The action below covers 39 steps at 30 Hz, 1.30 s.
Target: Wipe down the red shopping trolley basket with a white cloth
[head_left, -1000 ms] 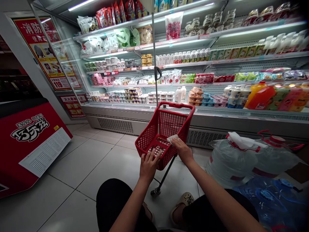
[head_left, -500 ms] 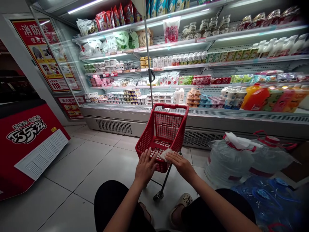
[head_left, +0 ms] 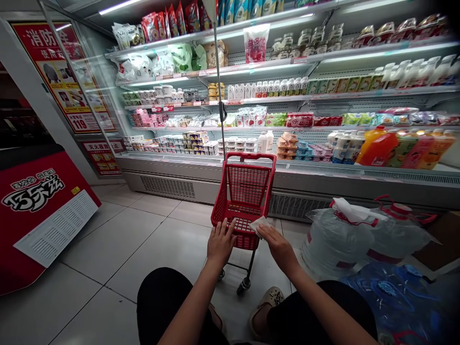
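A small red shopping cart [head_left: 247, 191] stands on the tiled floor in front of me, its basket empty. My left hand [head_left: 220, 241] lies with fingers stretched out against the near edge of the basket. My right hand [head_left: 276, 244] presses a white wipe [head_left: 259, 224] against the basket's near right corner. I am crouched low, with my knees in black trousers at the bottom of the view.
An open chiller [head_left: 287, 120] full of yoghurt, milk and juice runs behind the cart. Large water jugs [head_left: 338, 237] with a white tissue on top sit to my right. A red freezer cabinet [head_left: 39, 211] stands at the left.
The cart has turned so its basket faces me more squarely. My right hand slid the wipe from the right rim to the near corner; my left hand stayed on the near edge.
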{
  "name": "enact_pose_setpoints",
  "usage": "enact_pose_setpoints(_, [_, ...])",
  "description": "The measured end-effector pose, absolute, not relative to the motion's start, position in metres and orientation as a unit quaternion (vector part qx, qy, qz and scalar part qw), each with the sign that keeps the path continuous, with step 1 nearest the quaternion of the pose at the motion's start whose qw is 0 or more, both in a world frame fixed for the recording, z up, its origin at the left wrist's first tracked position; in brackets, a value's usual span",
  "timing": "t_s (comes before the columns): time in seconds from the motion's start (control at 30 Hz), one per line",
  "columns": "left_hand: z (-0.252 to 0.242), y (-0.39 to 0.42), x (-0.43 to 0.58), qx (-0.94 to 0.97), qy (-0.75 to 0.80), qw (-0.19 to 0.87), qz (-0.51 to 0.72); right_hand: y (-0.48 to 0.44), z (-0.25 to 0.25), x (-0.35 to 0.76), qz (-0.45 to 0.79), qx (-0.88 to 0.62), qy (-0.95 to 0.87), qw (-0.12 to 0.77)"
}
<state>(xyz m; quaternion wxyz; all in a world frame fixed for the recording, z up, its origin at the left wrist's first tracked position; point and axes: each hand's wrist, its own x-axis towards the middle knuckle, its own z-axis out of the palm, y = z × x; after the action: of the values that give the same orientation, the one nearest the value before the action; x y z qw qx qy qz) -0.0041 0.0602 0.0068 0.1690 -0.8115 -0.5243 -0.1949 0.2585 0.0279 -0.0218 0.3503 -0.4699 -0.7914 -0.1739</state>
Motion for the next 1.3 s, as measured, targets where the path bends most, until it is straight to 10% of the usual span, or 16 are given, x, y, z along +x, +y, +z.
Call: enact_pose_setpoints(1.3, [0.001, 0.044, 0.011, -0.819, -0.513, 0.165, -0.196, 0.024, -0.015, 0.219, -0.216, -0.418, -0.823, 0.318])
